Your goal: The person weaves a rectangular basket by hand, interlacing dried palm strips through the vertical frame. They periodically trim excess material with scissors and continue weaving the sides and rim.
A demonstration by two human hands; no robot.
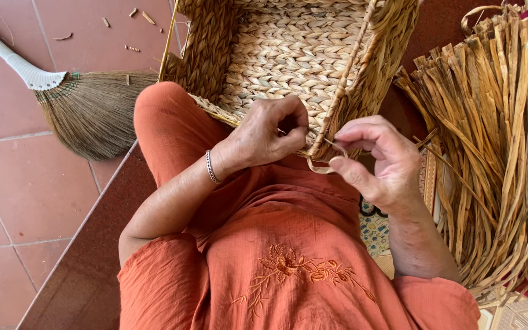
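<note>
A woven basket of braided pale straw is being rested on the lap of a person dressed in orange, its open mouth being turned toward the camera and its near rim lying at the middle of the view. The near rim is being gripped by the left hand, whose fingers are being curled tightly, with the thumb pressed against the weave; a thin metal bracelet is being worn on that wrist. Just at three o'clock of it, the right hand is being held half closed, and a thin flat straw strand is being pinched between its thumb and forefinger; the strand is being looped at the basket's near corner, between the two hands. The remaining right fingers are being bent loosely inward.

At three o'clock of the basket, a thick bundle of dried straw strips is being kept beside the person, well within reach of the right hand. At nine o'clock, a grass broom with a white handle is being left on the red floor tiles, near the knee.
</note>
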